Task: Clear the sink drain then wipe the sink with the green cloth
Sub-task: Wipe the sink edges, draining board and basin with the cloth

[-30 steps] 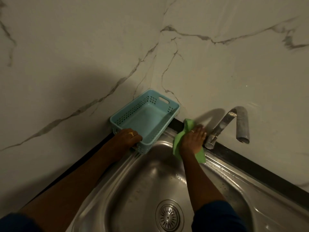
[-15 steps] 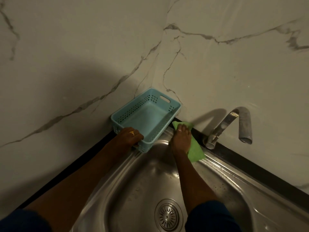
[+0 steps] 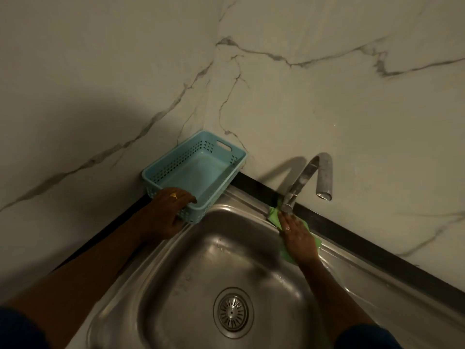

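The steel sink (image 3: 377,285) bears on its rim a blue basket (image 3: 176,162) at eleven o'clock, and a green cloth (image 3: 274,216) at two o'clock, touching the tap (image 3: 302,180) base.

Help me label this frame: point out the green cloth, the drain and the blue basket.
green cloth (image 3: 273,217): head view, exposed far corner.
drain (image 3: 234,312): head view, centre of the strainer.
blue basket (image 3: 201,170): head view, bare inner floor.
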